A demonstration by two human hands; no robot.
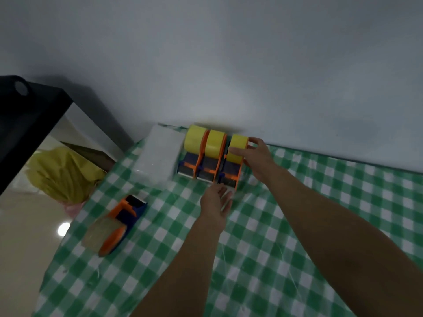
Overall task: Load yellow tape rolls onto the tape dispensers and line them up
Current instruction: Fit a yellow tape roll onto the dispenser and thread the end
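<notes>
Worktop [320, 202] has a green-and-white checked cloth under a clear film. Translucent white plastic box [158, 154] sits at the far edge, against the grey wall [229, 65]. Off the left side: black furniture frame [27, 120], and a yellow bag [59, 175] lining a pink bin [72, 208] on the glossy beige floor [27, 236]. A light glare [63, 228] shows near the bin.

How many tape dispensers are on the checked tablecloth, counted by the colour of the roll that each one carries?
Dispensers with a yellow roll: 3, side by side in a row; the right hand grips the rightmost one.
Dispenser with a pale, clear-looking roll: 1, lying apart on the left.
Total: 4
</notes>
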